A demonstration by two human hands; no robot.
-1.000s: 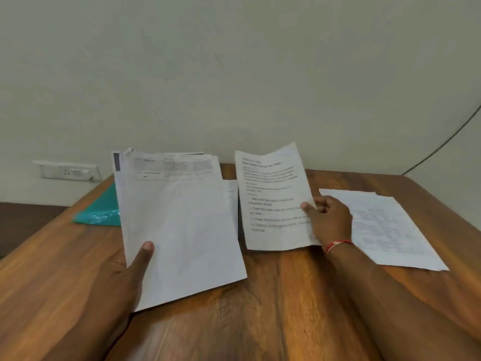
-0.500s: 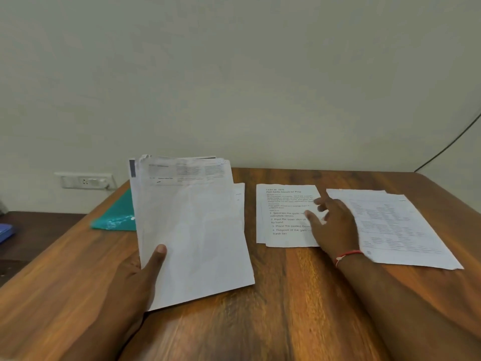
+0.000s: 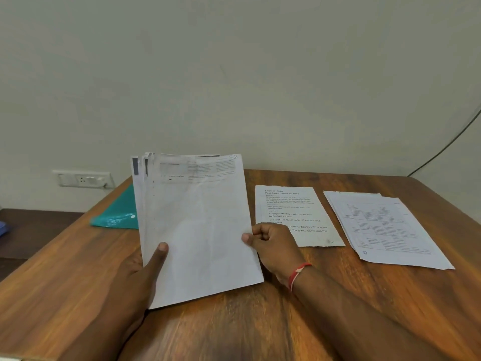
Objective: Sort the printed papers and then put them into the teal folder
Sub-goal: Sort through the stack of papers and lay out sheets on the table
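My left hand (image 3: 145, 272) holds a stack of printed papers (image 3: 197, 225) tilted up above the table, thumb on the front sheet near its lower left. My right hand (image 3: 273, 246) pinches the right edge of the top sheet of that stack, fingers curled. A single sheet with a printed numbered list (image 3: 294, 209) lies flat on the table at centre right, partly behind my right hand. Further right lies a small pile of sheets with printed tables (image 3: 385, 227). The teal folder (image 3: 117, 214) lies flat at the back left, mostly hidden behind the held stack.
The wooden table (image 3: 260, 321) meets a pale wall at the back. A wall socket (image 3: 83, 179) sits left of the table. A dark cable (image 3: 447, 147) runs down the wall at the far right. A lower dark surface (image 3: 31, 230) lies beyond the table's left edge.
My right hand laid the list sheet flat on the table, let it go, then moved left and took hold of the right edge of the held stack. The left hand kept its hold.
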